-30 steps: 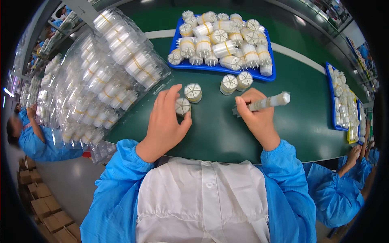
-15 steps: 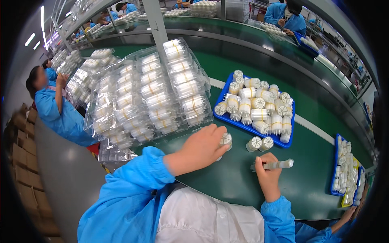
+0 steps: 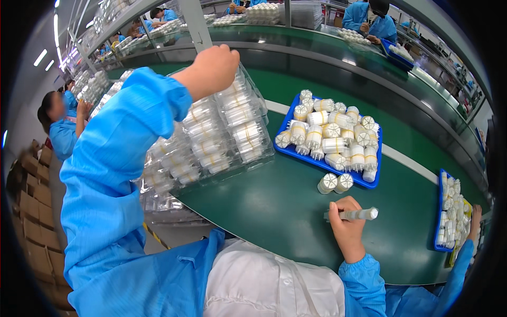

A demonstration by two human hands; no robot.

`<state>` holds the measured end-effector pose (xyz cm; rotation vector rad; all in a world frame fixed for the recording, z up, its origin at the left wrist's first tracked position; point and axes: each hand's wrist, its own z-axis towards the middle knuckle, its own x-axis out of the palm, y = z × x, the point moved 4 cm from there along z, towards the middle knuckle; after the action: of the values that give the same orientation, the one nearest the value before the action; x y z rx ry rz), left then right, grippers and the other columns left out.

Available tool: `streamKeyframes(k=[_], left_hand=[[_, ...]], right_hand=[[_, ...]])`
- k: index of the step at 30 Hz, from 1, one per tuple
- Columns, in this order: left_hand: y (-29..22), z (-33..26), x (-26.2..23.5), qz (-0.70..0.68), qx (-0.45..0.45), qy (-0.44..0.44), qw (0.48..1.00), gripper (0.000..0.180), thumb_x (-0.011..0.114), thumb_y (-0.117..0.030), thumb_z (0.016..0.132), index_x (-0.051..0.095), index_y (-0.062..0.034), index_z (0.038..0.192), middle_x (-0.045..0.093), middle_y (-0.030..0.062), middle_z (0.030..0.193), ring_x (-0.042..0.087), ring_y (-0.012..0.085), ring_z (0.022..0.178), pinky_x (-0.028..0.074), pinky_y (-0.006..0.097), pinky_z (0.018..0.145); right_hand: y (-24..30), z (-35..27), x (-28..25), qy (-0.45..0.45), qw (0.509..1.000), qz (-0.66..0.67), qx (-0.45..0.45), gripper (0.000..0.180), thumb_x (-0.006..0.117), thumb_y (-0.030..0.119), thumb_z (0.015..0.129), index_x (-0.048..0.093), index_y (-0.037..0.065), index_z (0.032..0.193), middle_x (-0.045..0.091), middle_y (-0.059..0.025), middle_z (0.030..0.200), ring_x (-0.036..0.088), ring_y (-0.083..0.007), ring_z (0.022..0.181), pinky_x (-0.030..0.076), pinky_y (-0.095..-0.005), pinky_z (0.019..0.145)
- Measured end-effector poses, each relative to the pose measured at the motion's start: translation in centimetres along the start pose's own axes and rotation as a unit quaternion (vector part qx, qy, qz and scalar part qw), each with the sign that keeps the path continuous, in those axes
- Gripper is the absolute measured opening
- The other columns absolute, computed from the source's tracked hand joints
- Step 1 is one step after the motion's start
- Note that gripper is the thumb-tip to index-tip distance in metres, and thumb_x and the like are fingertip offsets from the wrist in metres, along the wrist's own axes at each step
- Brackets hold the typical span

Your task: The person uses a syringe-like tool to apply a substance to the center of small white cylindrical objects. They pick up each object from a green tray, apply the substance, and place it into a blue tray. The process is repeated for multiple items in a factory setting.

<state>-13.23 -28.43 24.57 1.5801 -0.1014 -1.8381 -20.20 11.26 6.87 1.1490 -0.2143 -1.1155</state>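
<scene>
My left hand is raised at the far end of the clear plastic tray, fingers curled downward. What those fingers hold, if anything, is hidden behind the hand. Rows of white cylinders with thin yellow bands fill the tray's pockets. Low over the green table, my right hand grips a thick whitish pen with its pale end pointing right. Just beyond that hand stand two white cylinders, their segmented round ends facing up. Behind them, a blue tray holds many similar cylinders, some upright and some lying.
A second blue tray of cylinders is at the right, where another person's arm reaches in. A metal post rises behind the clear tray. People in blue work at the left and across the line. Cardboard boxes are stacked at lower left.
My left hand has risen from the table, away to the upper left over the clear tray. The cylinder under it no longer shows on the table. My right hand has barely moved.
</scene>
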Motion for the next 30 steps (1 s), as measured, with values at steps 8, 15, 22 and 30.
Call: streamKeyframes(k=[8,15,22,30], left_hand=[[-1.8,-0.1,-3.1,-0.103,0.039,-0.073,0.991,0.031,0.048,-0.025,0.103,0.063,0.0011,0.111,0.063,0.0210,0.101,0.065,0.0369,0.098,0.054,0.046,0.080],[-7.5,-9.4,-6.5,-0.397,0.024,-0.175,0.901,0.016,0.055,-0.012,0.099,0.066,-0.0007,0.101,0.065,0.0184,0.097,0.063,0.0375,0.095,0.051,0.043,0.083],[-7.4,-6.8,-4.0,-0.259,0.006,-0.370,0.892,0.018,0.061,-0.004,0.090,0.063,-0.0021,0.108,0.065,0.0181,0.102,0.062,0.0385,0.096,0.050,0.047,0.082],[0.6,-0.3,2.1,-0.216,-0.045,-0.002,0.975,0.038,0.065,-0.015,0.093,0.055,-0.0043,0.127,0.067,0.0214,0.120,0.061,0.0415,0.114,0.049,0.048,0.095]], right_hand=[[0.2,-0.1,-0.7,-0.016,0.999,-0.028,-0.003,0.019,0.074,0.003,0.085,0.061,0.003,0.072,0.059,-0.0069,0.069,0.056,-0.0195,0.056,0.042,-0.0337,0.051],[0.6,0.6,-0.2,0.001,0.998,-0.056,-0.023,0.020,0.076,0.002,0.082,0.060,0.003,0.071,0.058,-0.0085,0.069,0.056,-0.0236,0.055,0.043,-0.0348,0.051],[-1.5,0.2,-0.4,-0.013,0.998,-0.056,0.002,0.019,0.076,0.002,0.082,0.060,0.002,0.071,0.058,-0.0079,0.069,0.054,-0.0210,0.055,0.042,-0.0334,0.051],[-1.8,0.1,0.1,-0.005,0.999,-0.031,0.034,0.018,0.075,0.003,0.084,0.061,0.002,0.072,0.057,-0.0070,0.067,0.052,-0.0196,0.056,0.039,-0.0334,0.051]])
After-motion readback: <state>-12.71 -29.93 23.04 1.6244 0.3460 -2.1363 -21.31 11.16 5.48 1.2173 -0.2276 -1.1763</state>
